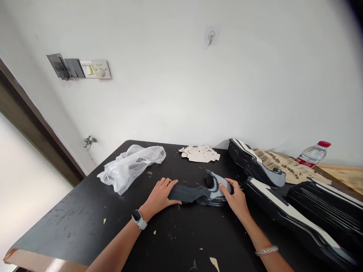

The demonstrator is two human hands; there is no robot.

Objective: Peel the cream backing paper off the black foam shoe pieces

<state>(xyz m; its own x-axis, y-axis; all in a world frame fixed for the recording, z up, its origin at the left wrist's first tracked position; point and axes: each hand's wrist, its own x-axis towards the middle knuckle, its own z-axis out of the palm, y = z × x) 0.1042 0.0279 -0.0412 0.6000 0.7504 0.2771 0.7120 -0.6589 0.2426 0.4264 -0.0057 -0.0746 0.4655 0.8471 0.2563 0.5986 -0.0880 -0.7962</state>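
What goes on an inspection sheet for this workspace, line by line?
Surface: black table top, scuffed, with scattered beige scraps.
Job's things: layered black-and-grey cut fabric pieces under the hands; larger stacks to the right.
Clutter: plastic bag, beige paper offcuts, water bottle with red cap.
Hands: left hand and right hand both on the pieces, not clearly gripping.
Cables: short wire at a wall fitting.
Surroundings: white wall, switch panel, door frame.
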